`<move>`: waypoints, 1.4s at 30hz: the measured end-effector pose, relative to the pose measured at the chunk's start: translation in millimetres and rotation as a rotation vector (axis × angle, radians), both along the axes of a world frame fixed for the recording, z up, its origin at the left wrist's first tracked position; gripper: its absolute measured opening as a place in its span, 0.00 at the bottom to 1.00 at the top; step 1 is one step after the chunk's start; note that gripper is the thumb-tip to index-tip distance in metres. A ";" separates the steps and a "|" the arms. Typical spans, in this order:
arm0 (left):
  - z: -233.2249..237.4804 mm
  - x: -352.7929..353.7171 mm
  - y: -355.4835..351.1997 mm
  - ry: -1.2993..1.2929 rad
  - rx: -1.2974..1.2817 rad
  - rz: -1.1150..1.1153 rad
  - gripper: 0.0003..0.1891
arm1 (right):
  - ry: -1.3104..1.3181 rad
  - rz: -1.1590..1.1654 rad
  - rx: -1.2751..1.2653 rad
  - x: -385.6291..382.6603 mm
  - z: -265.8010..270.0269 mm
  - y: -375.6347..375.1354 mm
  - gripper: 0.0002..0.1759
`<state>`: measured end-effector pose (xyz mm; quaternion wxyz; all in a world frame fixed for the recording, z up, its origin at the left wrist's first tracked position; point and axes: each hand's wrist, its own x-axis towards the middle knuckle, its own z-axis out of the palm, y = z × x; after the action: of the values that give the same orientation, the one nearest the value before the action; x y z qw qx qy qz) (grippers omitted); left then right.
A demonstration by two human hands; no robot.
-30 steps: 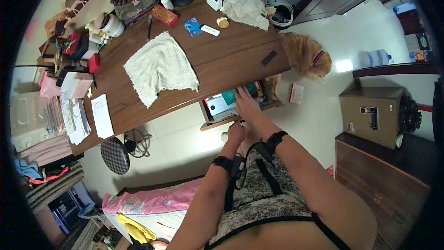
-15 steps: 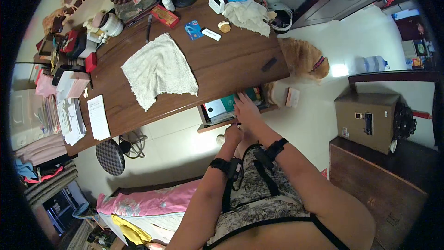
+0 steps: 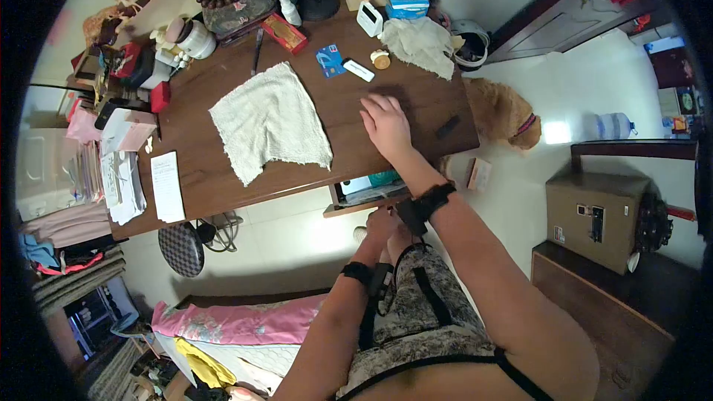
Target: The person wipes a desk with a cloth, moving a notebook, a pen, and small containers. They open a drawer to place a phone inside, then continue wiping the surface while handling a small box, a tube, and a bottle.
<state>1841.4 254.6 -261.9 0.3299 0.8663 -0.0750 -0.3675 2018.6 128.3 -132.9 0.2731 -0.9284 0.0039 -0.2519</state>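
My right hand [image 3: 389, 125] is over the wooden desk with its fingers stretched out and nothing visible in it. Just beyond its fingertips lie a white stick-shaped device [image 3: 359, 70], a blue card [image 3: 330, 61] and a small round tan-and-white item [image 3: 380, 59]. Below the desk edge, my left hand [image 3: 382, 224] is closed at the front of the pulled-out drawer [image 3: 349, 208]; its fingertips are partly hidden. Inside the drawer, a white item [image 3: 355, 184] and a green item [image 3: 383, 177] show. A white towel [image 3: 271, 122] is spread to the left of my right hand.
A dark remote-like object [image 3: 448, 127] rests near the desk's right end. Another cloth [image 3: 420, 43], a white timer-like device [image 3: 369, 19] and a red box [image 3: 284, 33] stand farther back. On the floor at right are a dog [image 3: 505, 111] and a safe [image 3: 594, 215]. A checkered stool [image 3: 181, 249] is at left.
My right hand has come up out of the drawer to above the desk, and nothing shows in it. My left hand stays at the drawer front. The view has shifted slightly.
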 end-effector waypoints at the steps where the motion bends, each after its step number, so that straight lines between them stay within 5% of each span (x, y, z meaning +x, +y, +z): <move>1: 11.1 4.5 -1.8 0.031 0.049 -0.002 0.23 | 0.020 0.007 -0.025 14.9 -3.3 -1.1 0.14; 11: 28.7 8.5 -3.6 0.075 0.137 0.044 0.19 | 0.285 0.217 -0.400 79.2 -22.2 28.8 0.27; 19: 23.5 6.0 -5.0 0.037 0.133 0.036 0.17 | 0.457 0.152 -0.110 64.0 -13.2 37.5 0.22; 22: -5.1 -0.1 -3.0 -0.006 0.127 0.023 0.16 | 0.126 0.059 -0.278 58.7 -25.2 43.6 0.23; 25: -18.2 -9.5 6.2 -0.197 0.027 -0.059 0.16 | 0.157 0.166 -0.321 32.1 -21.1 39.5 0.23; 32: 18.9 3.2 -5.5 0.025 0.119 0.074 0.19 | 0.176 0.248 -0.123 -84.0 -19.8 13.4 0.23; 42: 14.1 -1.0 -3.7 -0.071 0.066 0.052 0.20 | 0.017 0.379 -0.296 -155.2 -27.9 -30.4 0.20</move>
<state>1840.5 250.9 -247.9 0.3078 0.8908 -0.0519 -0.3302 1863.4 97.9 -160.8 0.1766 -0.9445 -0.2052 -0.1860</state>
